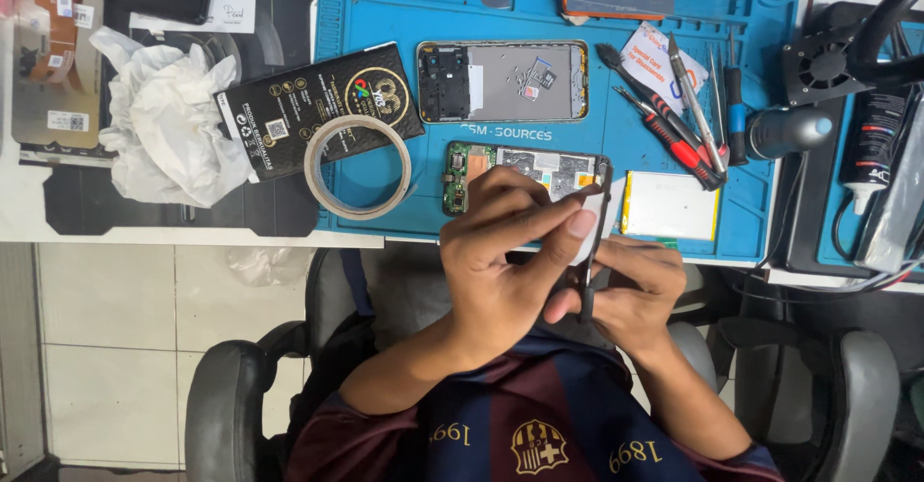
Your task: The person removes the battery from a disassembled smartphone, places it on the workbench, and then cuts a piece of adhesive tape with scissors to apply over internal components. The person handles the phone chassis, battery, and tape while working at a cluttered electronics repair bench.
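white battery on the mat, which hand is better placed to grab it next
Probably right: the right hand sits just below the white battery; the left hand is farther off. Both grip a thin dark tool.

tape roll [357,166]: 1 | opened phones [501,82]: 2 | battery [670,205]: 1 | black box [318,107]: 1

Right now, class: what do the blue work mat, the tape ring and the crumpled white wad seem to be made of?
Blue work mat: probably silicone or rubber, matte, with moulded compartments. Tape ring: translucent tape, glossy beige rim. Crumpled white wad: likely tissue or thin plastic, with soft creases.
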